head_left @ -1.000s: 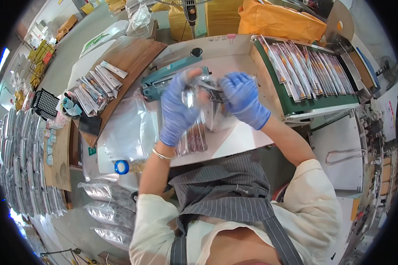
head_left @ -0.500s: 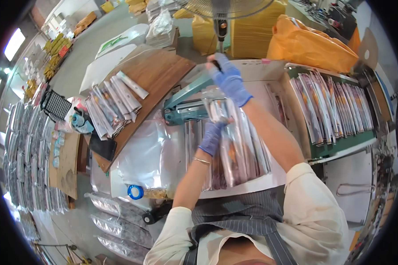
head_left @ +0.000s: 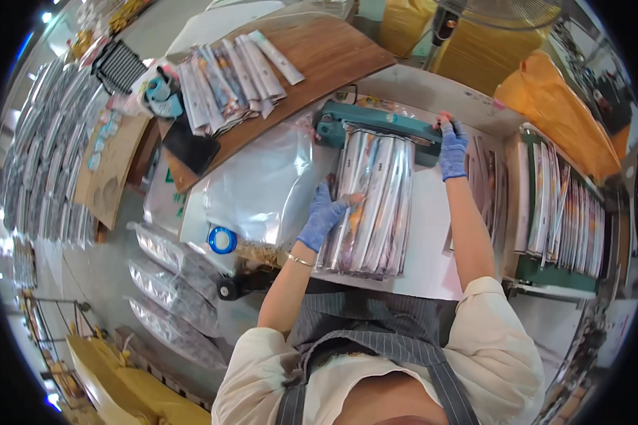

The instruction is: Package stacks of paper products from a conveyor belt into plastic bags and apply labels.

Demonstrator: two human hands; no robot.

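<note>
A teal hand-lever bag sealer (head_left: 383,126) lies across the white worktop with its arm down. My right hand (head_left: 453,149), in a blue fingerless glove, is closed on the right end of that arm. In front of the sealer lies a clear plastic bag (head_left: 376,205) filled with a row of slim printed packets, its far end reaching under the arm. My left hand (head_left: 325,214), gloved alike, grips the bag's left edge, thumb across the top and fingers along the side. Whether the bag's mouth sits between the jaws is hidden.
Flat clear bags (head_left: 252,188) lie to the left, beside a blue tape roll (head_left: 222,240). More packets lie on a brown board (head_left: 326,49) at far left. On the right, a green-lined box (head_left: 556,276) holds a row of packets. A fan (head_left: 503,10) stands behind.
The sealer's arm, raised before, is now down, with my right hand lowered at its end. The filled bag now lies squarely before the sealer. The whole view has shifted.
</note>
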